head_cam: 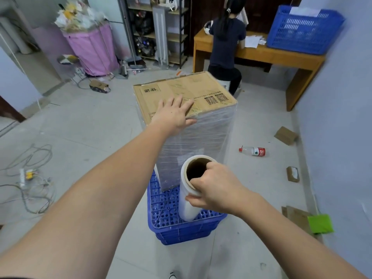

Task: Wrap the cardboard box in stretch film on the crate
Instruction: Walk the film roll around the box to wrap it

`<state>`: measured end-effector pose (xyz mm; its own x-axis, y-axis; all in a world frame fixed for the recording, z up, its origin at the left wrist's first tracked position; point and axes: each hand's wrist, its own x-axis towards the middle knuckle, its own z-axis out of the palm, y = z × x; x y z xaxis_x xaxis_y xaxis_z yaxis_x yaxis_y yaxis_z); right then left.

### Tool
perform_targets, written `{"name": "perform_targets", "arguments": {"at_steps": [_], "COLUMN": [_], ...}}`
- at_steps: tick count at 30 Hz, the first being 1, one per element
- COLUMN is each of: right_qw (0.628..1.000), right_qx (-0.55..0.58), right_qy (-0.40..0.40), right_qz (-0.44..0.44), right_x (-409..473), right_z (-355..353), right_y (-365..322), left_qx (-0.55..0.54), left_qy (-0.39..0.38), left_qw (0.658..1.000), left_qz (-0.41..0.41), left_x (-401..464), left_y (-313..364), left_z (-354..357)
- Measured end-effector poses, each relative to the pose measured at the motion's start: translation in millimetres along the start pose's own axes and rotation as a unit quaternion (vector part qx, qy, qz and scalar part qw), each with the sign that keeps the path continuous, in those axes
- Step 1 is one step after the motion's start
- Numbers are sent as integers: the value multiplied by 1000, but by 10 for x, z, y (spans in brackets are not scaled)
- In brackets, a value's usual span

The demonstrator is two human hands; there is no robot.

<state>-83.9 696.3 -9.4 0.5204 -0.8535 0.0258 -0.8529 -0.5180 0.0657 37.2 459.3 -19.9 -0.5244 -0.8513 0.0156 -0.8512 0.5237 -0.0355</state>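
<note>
On the grey floor in the middle of the room sits 1 blue crate [181,230], upturned so its perforated base faces up, and on it stands 1 tall cardboard box [181,93]. The box's sides are covered in stretch film [203,137] (many shiny bands across them), while its top flaps show bare cardboard with 2 printed QR codes. The left hand [173,115] lies flat on the near edge of the box top, fingers straight and spread, gripping nothing. The right hand [213,188] grasps 1 film roll [189,190] at its upper end, fingers hooked into the brown core and thumb against the outside; the roll stands upright on the crate just beside the box. Around them on the floor lie 1 plastic bottle [252,151] with a red label, on its side, 3 cardboard scraps along the right wall, 1 green dustpan-like item [320,223], and a tangle of cables [32,178] to the left. Behind, 1 person [227,43] sits at 1 wooden desk [281,55] carrying a second blue crate [302,29].
</note>
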Motion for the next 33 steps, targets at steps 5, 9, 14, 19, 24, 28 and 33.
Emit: {"name": "perform_targets", "arguments": {"at_steps": [5,9,14,19,24,28,33], "right_qw": [999,995,981,961,939,919,871], "right_qx": [39,53,50,98,74,67,17], "right_qy": [-2,16,-39,-56,-43,-29,-23], "right_qz": [26,88,185,254,333,388,490], "right_x": [50,154,273,339,463,651,829], "right_z": [-89,-157,-222,-252,-245,-266,-240], "right_y": [-110,-306,-449,-590,-842,-1017,-1098], "left_qx": [-3,-4,-26,-102,-210,-275,-69], "left_qy": [3,7,0,14,48,16,-49], "left_qw": [1000,1000,1000,995,975,948,934], "left_qz": [-2,-4,7,18,50,161,347], "left_x": [-38,-81,-99,-67,-134,-246,-293], "left_y": [-7,-11,-13,-80,-152,-393,-1059], "left_z": [0,-23,-49,-50,-128,-232,-268]}}
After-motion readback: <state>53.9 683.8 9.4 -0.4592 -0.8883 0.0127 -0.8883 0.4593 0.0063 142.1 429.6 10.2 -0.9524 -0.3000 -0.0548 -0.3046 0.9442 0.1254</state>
